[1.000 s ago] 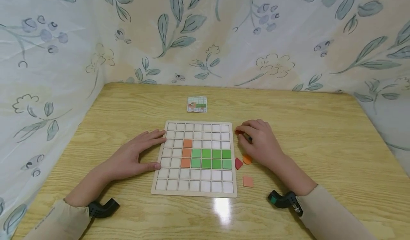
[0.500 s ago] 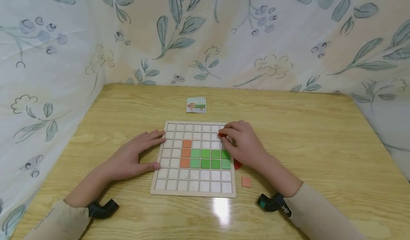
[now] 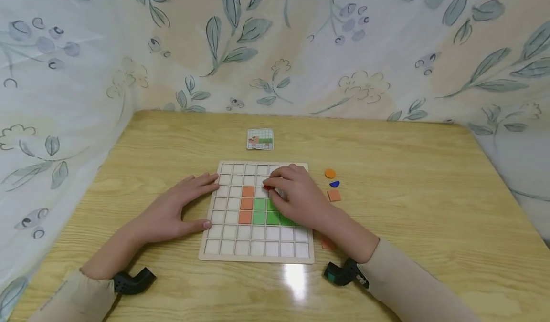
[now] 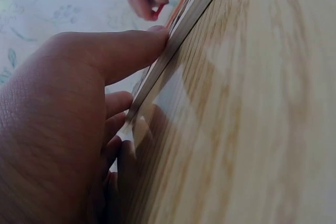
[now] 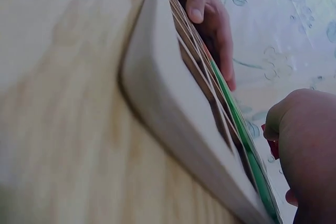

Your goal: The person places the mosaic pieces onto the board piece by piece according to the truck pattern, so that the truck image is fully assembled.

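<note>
One hand, the left hand [image 3: 174,212], lay open at the left side of a wooden grid board [image 3: 243,232] on a bench [image 3: 429,193], its fingers nearly straight and its fingertips and thumb touching the frame. That light brace looked well judged: enough to stop the board sliding, without lifting its edge.

Within the grid, a column of three orange tiles [image 3: 247,203] came first, with green tiles [image 3: 259,211] to its right in two rows, the far end of them hidden behind the other hand. Beyond the board lay a small picture card [image 3: 259,139], likely worth a glance before choosing a square.

The right hand [image 3: 296,195] reached in over the board, pinching a small red piece [image 3: 267,187] between thumb and fingertips. The wrist views showed the piece held just above the surface, near the top orange tile; its outline and the exact square below could not be told. Setting it down well called for levelling it, lowering it straight in and letting go gently, so the knuckles did not nudge the greens.

Farther right, beside the board, lay an orange disc [image 3: 330,173], a blue half-disc [image 3: 334,184] and an orange square [image 3: 333,195].
</note>
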`<action>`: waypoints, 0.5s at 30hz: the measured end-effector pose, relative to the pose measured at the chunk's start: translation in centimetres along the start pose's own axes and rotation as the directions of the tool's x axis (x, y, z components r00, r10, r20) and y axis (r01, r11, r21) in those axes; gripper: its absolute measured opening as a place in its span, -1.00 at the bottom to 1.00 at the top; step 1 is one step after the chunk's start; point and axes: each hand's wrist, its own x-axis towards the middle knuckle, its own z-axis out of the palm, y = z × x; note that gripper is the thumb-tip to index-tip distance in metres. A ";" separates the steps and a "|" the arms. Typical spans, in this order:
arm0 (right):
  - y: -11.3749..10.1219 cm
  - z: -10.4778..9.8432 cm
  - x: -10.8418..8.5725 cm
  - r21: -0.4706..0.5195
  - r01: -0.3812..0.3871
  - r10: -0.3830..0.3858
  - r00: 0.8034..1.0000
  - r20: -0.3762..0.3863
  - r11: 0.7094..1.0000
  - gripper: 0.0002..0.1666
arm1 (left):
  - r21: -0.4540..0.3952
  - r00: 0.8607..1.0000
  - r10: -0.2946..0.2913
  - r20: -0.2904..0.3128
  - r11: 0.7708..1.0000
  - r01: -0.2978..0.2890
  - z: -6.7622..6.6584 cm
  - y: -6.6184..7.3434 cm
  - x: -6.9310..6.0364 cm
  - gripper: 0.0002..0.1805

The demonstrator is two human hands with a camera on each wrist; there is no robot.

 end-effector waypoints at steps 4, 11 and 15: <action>-0.5 0.6 0.5 -0.004 0.031 -0.031 1.000 0.004 1.000 -0.83 | 0.003 1.000 0.004 -0.001 1.000 -0.004 0.0 0.0 0.0 -0.05; -1.4 1.8 1.3 -0.002 0.070 -0.070 0.998 0.010 0.998 -0.84 | 0.004 1.000 0.008 -0.001 1.000 -0.008 0.2 0.1 -0.2 -0.08; -1.9 2.0 1.9 0.001 0.078 -0.078 0.997 0.020 0.997 -0.85 | 0.011 1.000 0.019 -0.002 1.000 -0.019 0.1 0.0 -0.1 -0.09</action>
